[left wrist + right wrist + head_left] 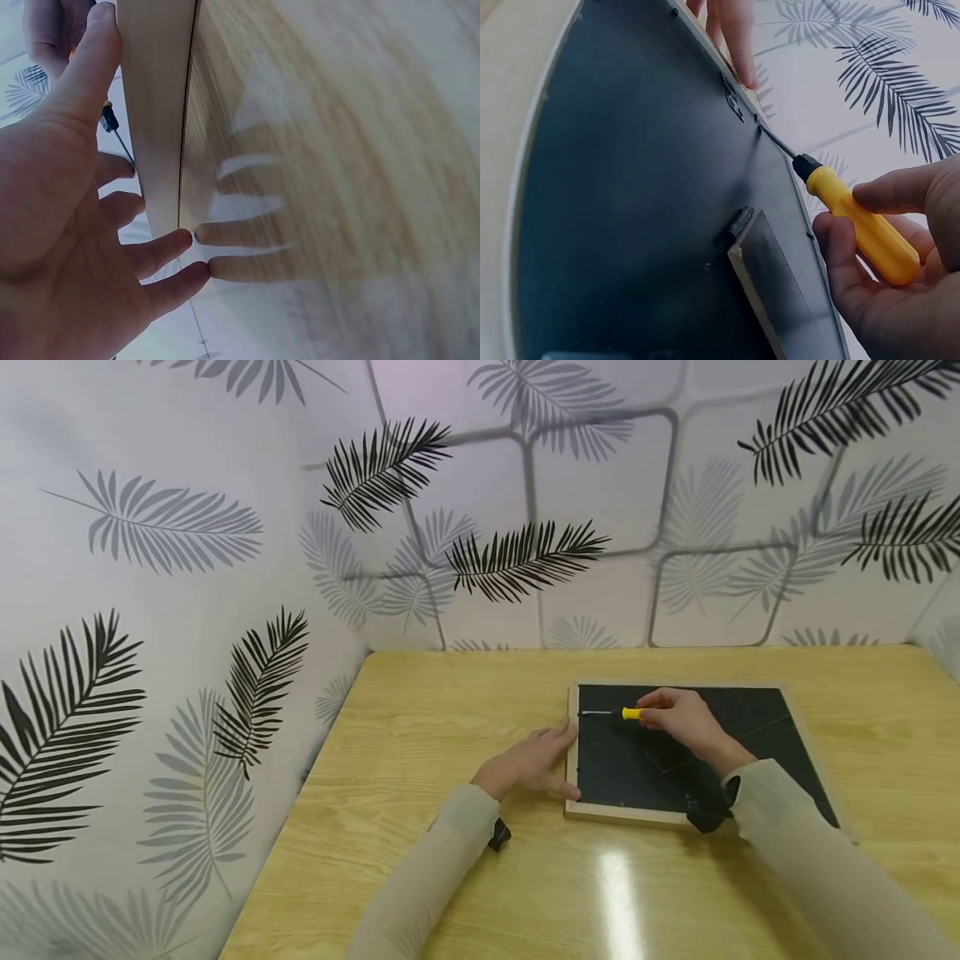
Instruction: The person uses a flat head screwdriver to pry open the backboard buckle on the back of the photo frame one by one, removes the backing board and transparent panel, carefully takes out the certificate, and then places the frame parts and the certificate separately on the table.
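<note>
Picture frame (630, 815) lies back-up on the bench (420, 710), dark backing board (622, 764) showing. Right hand (686, 722): grip closed round the yellow-handled screwdriver (874, 236) over the frame, tip at its left inner edge, near small dark tabs (810, 236). Left hand (534, 762): grip loose, fingers spread, nothing held, against the frame's left side. Step looks like prying tabs; next move probably calls for gentle levering, frame braced. No readable brands, labels or writing.

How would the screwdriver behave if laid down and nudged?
The screwdriver would probably roll, given its rounded handle. The thin, straight metal shaft looks stiff, unlikely to flex. With the handle so much thicker, it may swing in an arc.
</note>
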`<state>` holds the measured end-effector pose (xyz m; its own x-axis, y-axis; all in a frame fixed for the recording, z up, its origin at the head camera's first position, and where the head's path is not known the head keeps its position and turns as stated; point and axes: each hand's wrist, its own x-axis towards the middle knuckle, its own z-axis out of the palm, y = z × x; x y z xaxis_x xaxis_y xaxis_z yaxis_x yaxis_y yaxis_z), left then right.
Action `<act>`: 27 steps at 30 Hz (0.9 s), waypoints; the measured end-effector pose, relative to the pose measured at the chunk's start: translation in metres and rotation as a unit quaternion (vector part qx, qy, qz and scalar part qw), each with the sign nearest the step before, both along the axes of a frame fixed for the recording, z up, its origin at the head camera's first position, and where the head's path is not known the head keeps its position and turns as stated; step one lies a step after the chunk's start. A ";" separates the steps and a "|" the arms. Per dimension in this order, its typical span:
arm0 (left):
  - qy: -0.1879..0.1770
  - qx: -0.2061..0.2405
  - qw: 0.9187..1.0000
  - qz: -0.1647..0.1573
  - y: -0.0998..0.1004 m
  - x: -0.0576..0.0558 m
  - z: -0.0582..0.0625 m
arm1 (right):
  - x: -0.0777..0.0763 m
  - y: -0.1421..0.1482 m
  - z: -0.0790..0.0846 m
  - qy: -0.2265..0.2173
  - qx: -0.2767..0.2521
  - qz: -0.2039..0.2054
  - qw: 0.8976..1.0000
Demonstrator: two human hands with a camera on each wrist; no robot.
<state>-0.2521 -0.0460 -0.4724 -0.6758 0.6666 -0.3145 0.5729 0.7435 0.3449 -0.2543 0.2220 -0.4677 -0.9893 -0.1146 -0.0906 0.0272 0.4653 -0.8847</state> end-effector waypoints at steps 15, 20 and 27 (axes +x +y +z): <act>-0.005 -0.006 1.000 0.011 -0.002 0.002 -0.002 | 0.002 -0.005 -0.002 0.008 0.045 -0.002 0.999; -0.003 -0.004 1.000 0.010 -0.004 0.001 -0.003 | 0.001 -0.007 -0.003 0.013 0.051 0.006 0.999; -0.018 0.014 1.000 -0.004 -0.002 0.001 -0.002 | -0.001 -0.011 0.003 0.016 0.063 0.010 0.998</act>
<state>-0.2515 -0.0483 -0.4745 -0.6585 0.6811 -0.3200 0.5660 0.7285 0.3858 -0.2551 0.2106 -0.4646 -0.9894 -0.1247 -0.0745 -0.0104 0.5726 -0.8197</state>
